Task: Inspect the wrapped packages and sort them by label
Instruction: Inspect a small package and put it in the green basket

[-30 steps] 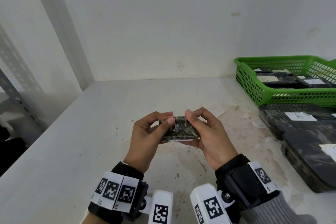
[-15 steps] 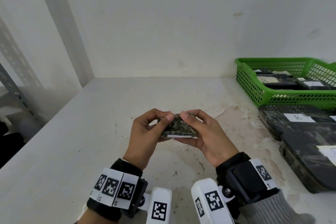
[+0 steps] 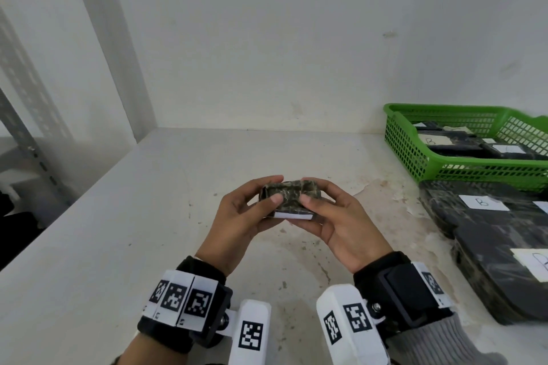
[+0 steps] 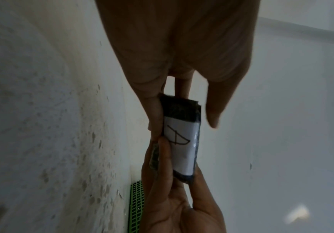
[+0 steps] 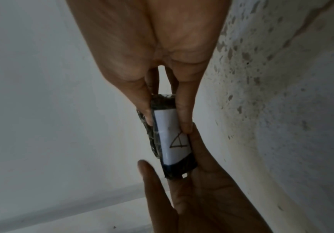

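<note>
Left hand: the left hand point(image 3: 237, 216) pinches one end of a small package wrapped in dark camouflage-patterned film point(image 3: 289, 194), thumb on top and fingers beneath, at the centre of the head view.
Right hand: the right hand point(image 3: 341, 225) grips the opposite end the same way, thumb tip on the upper face.
Package position: held in the air above the worktop, touching nothing but the two hands, tipped so its labelled face turns toward the wrists.
Label: a white paper label point(image 4: 183, 146) bears a handwritten mark that looks like an "A"; only its lower edge point(image 3: 293, 215) shows in the head view.
Why held so: the two-ended grip likely keeps the fingers off the label so the letter can be read before sorting.
Sorted stock: at the right edge lie larger dark wrapped packages with white "B" labels point(image 3: 483, 203); above them, in the upper right, a green plastic lattice basket point(image 3: 415, 145) holds more labelled packages.
Surface: a white worktop with stains and chipped paint point(image 3: 148, 216).
Room: a plain white wall point(image 3: 267, 38) behind; a grey perforated metal upright point(image 3: 17, 127) at the far left.
</note>
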Motion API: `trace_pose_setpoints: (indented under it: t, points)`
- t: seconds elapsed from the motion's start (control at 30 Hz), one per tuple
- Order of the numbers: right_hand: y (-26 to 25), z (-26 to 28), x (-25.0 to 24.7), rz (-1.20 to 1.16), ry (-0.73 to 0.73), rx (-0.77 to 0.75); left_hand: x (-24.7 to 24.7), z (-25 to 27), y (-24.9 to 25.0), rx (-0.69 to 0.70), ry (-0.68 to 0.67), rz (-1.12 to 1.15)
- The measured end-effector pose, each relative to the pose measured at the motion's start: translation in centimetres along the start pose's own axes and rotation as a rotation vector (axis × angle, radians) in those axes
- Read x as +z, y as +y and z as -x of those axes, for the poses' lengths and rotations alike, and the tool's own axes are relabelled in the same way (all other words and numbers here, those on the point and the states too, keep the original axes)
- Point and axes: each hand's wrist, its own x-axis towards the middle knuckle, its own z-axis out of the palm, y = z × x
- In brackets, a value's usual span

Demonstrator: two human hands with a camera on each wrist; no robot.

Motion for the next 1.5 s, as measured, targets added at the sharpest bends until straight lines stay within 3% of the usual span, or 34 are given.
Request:
trace_pose_setpoints:
  t: [0.43, 0.77, 0.97, 1.5]
  points:
    - [-0.09, 0.04, -0.07, 0.048, -0.019, -0.023, -0.36, -0.10, -0.23, 0.018, -0.067, 0.049]
    - [0.26, 0.11, -0.08, 0.125, 0.007, -0.022, -0.23, 0.14, -0.28, 0.020, -0.085, -0.070]
    - [0.39, 0.13, -0.11, 0.130, -0.021, -0.035, 0.01, 0.22, -0.42, 0.059, -0.032, -0.147]
    - [0.24, 0.01, -0.09, 0.097, -0.030, -0.065, -0.11, 0.09, -0.33, 0.013, 0.009, -0.055]
